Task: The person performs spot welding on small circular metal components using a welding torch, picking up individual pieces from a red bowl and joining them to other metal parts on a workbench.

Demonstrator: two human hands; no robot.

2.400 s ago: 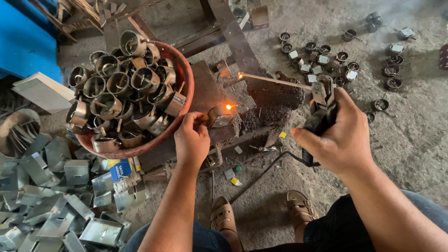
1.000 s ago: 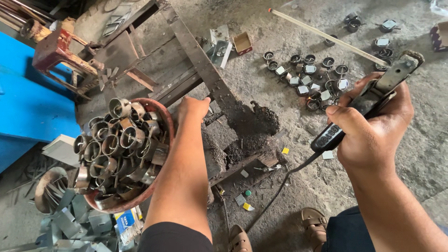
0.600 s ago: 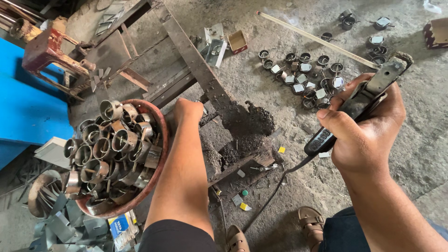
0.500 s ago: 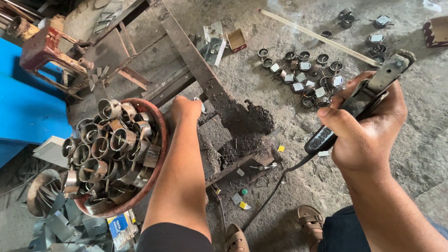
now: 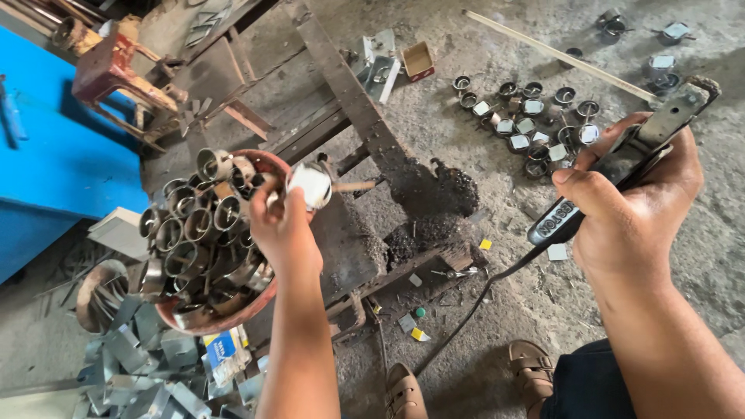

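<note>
Metal ring piece (image 5: 310,185) now lifted in left hand (image 5: 283,225); previously down

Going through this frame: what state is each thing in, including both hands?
Left hand: closed on a metal ring piece, lifted beside the bowl.
Right hand: gripping the welding holder, raised off the work.
Red bowl: heaped with metal rings.
Finished pieces: scattered on the floor.
Small cardboard box: open.
</note>
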